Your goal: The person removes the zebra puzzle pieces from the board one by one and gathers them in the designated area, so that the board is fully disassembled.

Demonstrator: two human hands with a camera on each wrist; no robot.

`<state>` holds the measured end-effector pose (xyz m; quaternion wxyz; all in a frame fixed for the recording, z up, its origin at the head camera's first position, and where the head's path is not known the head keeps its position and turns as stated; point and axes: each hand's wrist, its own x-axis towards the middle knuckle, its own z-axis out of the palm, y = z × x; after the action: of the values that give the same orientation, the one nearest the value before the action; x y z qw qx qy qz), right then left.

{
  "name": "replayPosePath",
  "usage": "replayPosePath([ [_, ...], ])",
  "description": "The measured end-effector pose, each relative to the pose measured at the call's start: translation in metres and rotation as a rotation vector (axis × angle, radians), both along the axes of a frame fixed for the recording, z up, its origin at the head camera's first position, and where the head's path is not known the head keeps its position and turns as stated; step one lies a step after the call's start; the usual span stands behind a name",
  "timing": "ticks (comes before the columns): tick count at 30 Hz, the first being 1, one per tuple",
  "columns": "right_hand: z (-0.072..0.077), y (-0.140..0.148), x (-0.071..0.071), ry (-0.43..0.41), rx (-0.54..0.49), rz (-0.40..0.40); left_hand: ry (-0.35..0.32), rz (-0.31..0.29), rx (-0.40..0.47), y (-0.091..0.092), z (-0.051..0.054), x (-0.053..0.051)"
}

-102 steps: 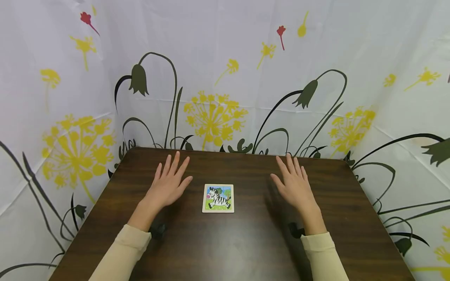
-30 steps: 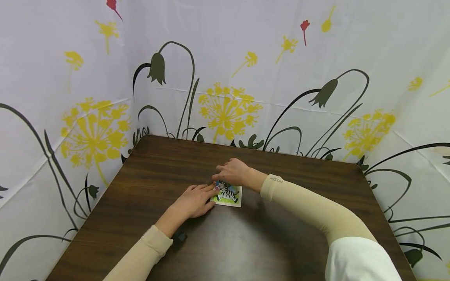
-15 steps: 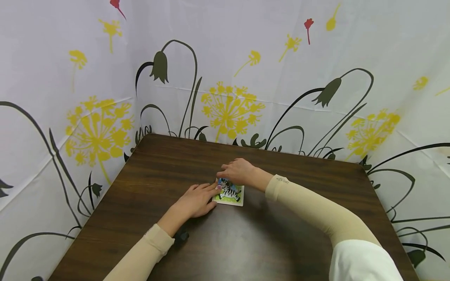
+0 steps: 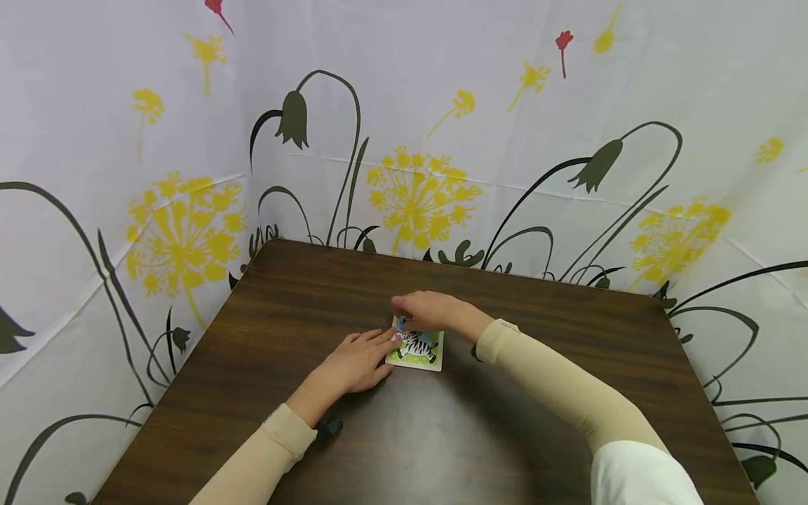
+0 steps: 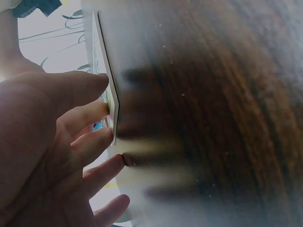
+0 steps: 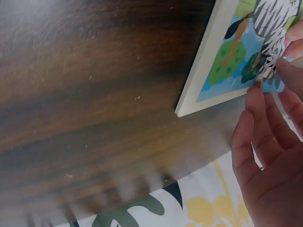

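A square zebra picture puzzle (image 4: 419,352) with a pale frame (image 6: 199,66) lies on the dark wooden table. My left hand (image 4: 353,361) lies at its left side, fingers extended, with fingertips touching the frame and picture; in the left wrist view the thumb is at the board's edge (image 5: 115,101). Over the puzzle's top left part, my right hand (image 4: 431,311) pinches a small blue piece (image 4: 400,323) between thumb and fingers. The right wrist view shows that piece (image 6: 271,85) tilted up at the corner, partly covered by the fingertips.
The table (image 4: 303,280) has its far edge against a white cloth (image 4: 404,42) printed with yellow, red and dark green flowers. A dark object (image 4: 329,428) shows beside the left wrist, partly hidden.
Both hands came from either side of the puzzle onto it. Since half a second ago, the right fingers have curled in more and the blue piece has tilted up from the board.
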<state>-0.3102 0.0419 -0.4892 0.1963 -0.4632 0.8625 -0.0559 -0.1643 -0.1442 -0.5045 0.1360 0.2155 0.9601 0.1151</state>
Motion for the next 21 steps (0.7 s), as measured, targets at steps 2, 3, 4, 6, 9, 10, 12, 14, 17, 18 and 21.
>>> replayPosePath([
  [2,0.001,0.001,0.000,-0.018,-0.005,-0.013,0.003,0.001,-0.002,0.001,0.000,-0.001],
  [3,0.002,0.001,0.000,-0.027,-0.011,-0.018,0.003,0.001,-0.005,0.001,0.001,-0.002],
  [4,0.002,0.002,0.000,-0.034,-0.017,-0.020,0.003,0.003,-0.004,0.002,0.001,-0.002],
  [6,0.002,0.003,0.001,-0.044,-0.035,-0.023,0.000,0.005,-0.007,0.003,0.001,-0.003],
  [9,0.000,0.006,0.002,-0.042,-0.081,-0.037,-0.006,0.009,-0.007,0.003,0.000,-0.004],
  [10,-0.001,0.007,0.002,-0.037,-0.102,-0.043,-0.009,0.012,-0.005,0.002,0.000,-0.004],
  [12,-0.003,0.008,0.004,-0.031,-0.152,-0.070,-0.013,0.015,-0.007,0.002,0.000,-0.004],
  [14,-0.006,0.009,0.007,-0.031,-0.211,-0.107,-0.018,0.018,0.001,0.001,0.000,-0.004],
  [17,-0.010,0.011,0.015,-0.039,-0.301,-0.168,-0.016,0.021,0.005,0.001,0.001,-0.004],
  [18,-0.012,0.012,0.018,-0.042,-0.326,-0.187,-0.015,0.022,0.007,0.001,0.001,-0.004],
  [21,-0.017,0.013,0.025,-0.045,-0.383,-0.220,-0.004,0.026,-0.002,0.001,0.000,-0.004],
])
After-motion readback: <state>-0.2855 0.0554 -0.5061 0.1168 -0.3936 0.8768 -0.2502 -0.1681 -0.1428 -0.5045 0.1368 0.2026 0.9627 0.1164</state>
